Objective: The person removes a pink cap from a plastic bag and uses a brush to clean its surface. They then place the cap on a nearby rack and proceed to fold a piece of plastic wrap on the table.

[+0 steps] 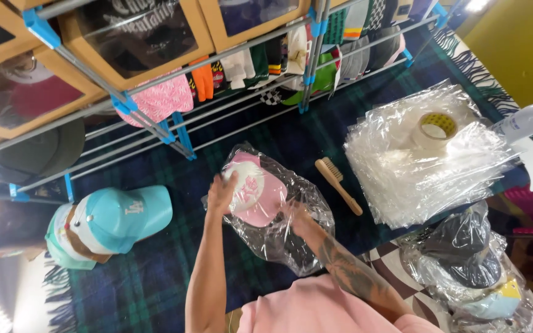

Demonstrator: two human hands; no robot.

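Left hand: your left hand [220,194] gripped the clear plastic bag [279,237] at the cap's edge.
Right hand: your right hand [297,216] was inside the bag; finger state unclear.
Cap: the pink cap [260,191] lay bagged on the plaid blanket [155,277], near a brush [337,184].

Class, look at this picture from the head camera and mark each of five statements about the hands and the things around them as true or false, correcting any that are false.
1. The pink cap lies inside a clear plastic bag. True.
2. The left hand rests on the wooden brush. False: it is at the pink cap; the brush lies apart to the right.
3. A roll of tape sits on the stack of clear bags. True.
4. The stacked caps at the left are red. False: the top one is turquoise.
5. The right hand holds the spray bottle. False: it is at the plastic bag.
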